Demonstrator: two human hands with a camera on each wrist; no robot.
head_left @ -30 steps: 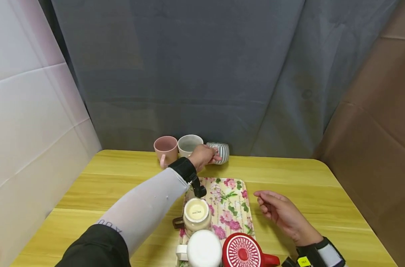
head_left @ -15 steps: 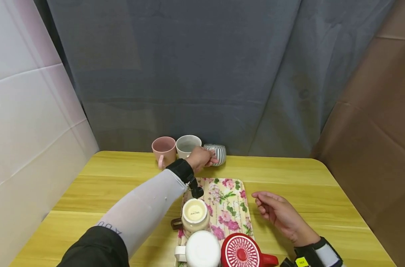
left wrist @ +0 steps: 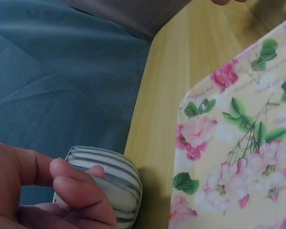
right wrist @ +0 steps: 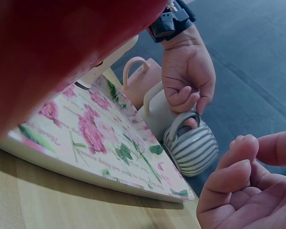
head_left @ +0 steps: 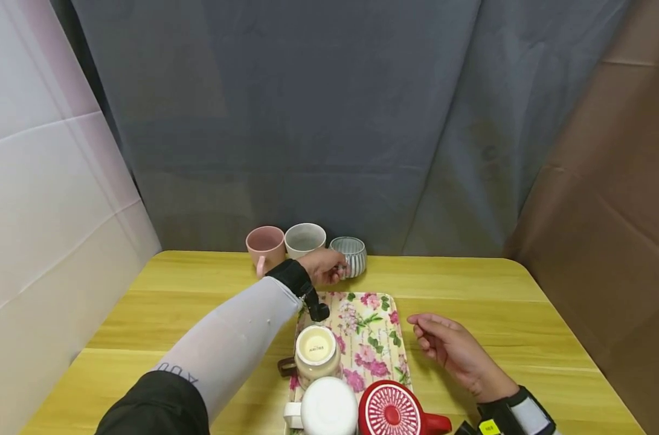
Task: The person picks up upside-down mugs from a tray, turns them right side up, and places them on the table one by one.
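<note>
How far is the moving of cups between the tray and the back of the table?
Done: the pink mug and the grey cup stand at the table's back edge. In hand: the left hand pinches the striped cup rim, beside them. Left: three vessels on the floral tray; right hand holds nothing.

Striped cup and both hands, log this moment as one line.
left hand: pinches striped cup rim | right hand: idle, open, on table

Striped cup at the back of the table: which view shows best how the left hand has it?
The right wrist view: the striped cup stands upright beside the tray, left hand pinching its rim. The left wrist view shows only part of its side behind the fingers. The head view shows it small, partly covered.
</note>
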